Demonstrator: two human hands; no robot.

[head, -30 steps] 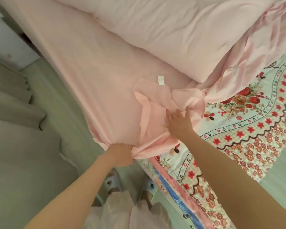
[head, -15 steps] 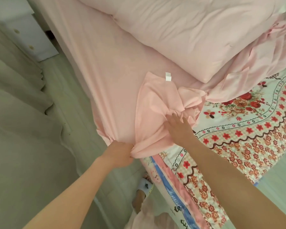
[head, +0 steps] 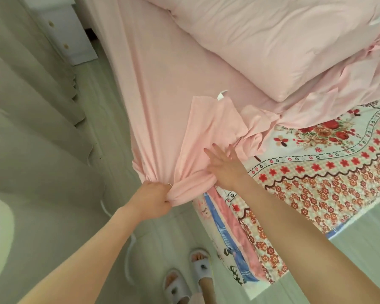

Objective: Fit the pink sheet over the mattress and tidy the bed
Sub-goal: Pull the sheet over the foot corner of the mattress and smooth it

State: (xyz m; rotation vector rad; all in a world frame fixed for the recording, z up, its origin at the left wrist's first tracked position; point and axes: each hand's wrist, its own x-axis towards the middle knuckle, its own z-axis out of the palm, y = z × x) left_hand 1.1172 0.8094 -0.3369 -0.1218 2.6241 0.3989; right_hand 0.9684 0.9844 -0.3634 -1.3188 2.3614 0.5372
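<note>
Pale floorboards (head: 59, 218) fill the left and lower field, bordered at far left by hanging curtain folds (head: 29, 102); a white cabinet (head: 68, 34) stands at upper left, close to the bed's far end. Between curtain and bed runs an open strip of floor, crossed by a thin white cord (head: 128, 249). The mattress (head: 316, 185) (floral cover, red and white) lies bare at its near corner and along its right side, where its edge meets the floor at lower right. The pink sheet (head: 162, 91) is drawn smooth over the left side of the bed and hangs down that side edge; its loose corner is folded back on top, with a small white tag (head: 221, 95) at the fold's upper edge, and crumpled cloth trails right toward the pillow (head: 283, 44). The left hand (head: 150, 197) grips a bunched gather of the sheet's hem just off the mattress corner, fingers curled tight round the cloth. The right hand (head: 225, 167) rests flat on the folded-back corner, fingers straight and spread, palm down. Both forearms reach in from the lower edge of the view. Two feet in grey slippers (head: 189, 277) stand on the floor just beside the mattress's near edge.
</note>
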